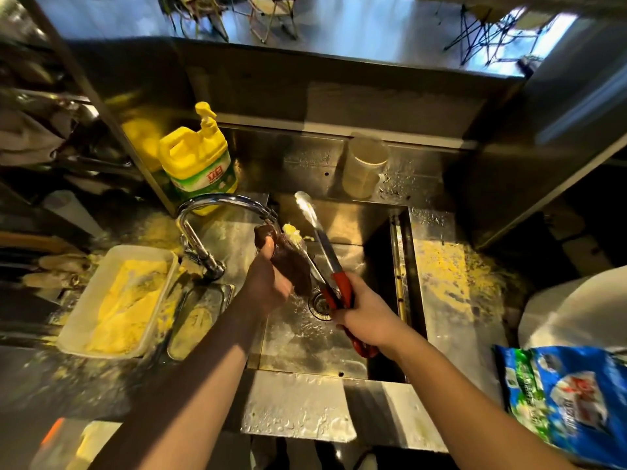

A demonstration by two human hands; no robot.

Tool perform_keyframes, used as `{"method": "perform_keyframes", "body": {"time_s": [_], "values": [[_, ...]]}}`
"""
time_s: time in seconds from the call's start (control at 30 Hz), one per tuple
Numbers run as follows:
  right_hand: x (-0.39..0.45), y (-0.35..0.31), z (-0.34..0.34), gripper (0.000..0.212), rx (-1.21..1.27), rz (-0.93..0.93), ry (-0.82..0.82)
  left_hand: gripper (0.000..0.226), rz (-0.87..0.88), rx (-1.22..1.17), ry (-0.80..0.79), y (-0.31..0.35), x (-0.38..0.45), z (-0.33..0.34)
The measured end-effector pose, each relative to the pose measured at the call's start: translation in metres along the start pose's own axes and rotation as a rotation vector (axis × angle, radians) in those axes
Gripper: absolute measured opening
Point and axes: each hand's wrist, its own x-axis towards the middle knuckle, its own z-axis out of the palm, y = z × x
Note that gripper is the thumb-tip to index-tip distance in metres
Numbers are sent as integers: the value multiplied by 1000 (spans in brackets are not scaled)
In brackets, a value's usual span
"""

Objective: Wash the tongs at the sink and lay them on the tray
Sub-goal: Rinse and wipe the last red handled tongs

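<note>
Over the sink (305, 337), center frame: right hand (364, 313) grips the tongs (322, 245) by the red handles while left hand (268, 283) clutches a dark cloth (288, 259) around one arm; scrubbing should run tipward.

We see the tongs (320, 245) above the sink (397, 252), with steel arms and red handles, tips pointing away from us. One arm carries yellow crumbs. The white tray (81, 310), left of the sink, holds yellow crumbs.
</note>
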Motion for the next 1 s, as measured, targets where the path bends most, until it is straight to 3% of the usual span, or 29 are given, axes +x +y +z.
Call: {"method": "perform_keyframes", "body": {"time_s": [0.13, 0.23, 0.33, 0.47, 0.53, 0.67, 0.77, 1.0], "values": [[2, -9, 5, 30, 102, 81, -53, 40, -47, 61, 130, -7, 1, 13], [-7, -5, 11, 33, 254, 106, -154, 37, -49, 140, 224, -3, 9, 18], [-12, 2, 12, 40, 228, 114, -159, 42, -68, 290, 349, 6, 20, 20], [-8, -2, 16, 32, 168, 69, -122, 27, -83, 347, 337, 1, 13, 25], [-9, -3, 19, 25, 171, 66, -173, 32, -96, 336, 366, 2, 20, 23], [-5, -7, 21, 16, 118, 53, -57, 27, -111, 364, 337, 1, 14, 36], [-7, -9, 19, 5, 120, 32, -94, 35, -82, 320, 311, 1, 18, 39], [-11, -9, 13, 9, 119, 18, -44, 19, -7, 279, 301, -8, 10, 50]]}}
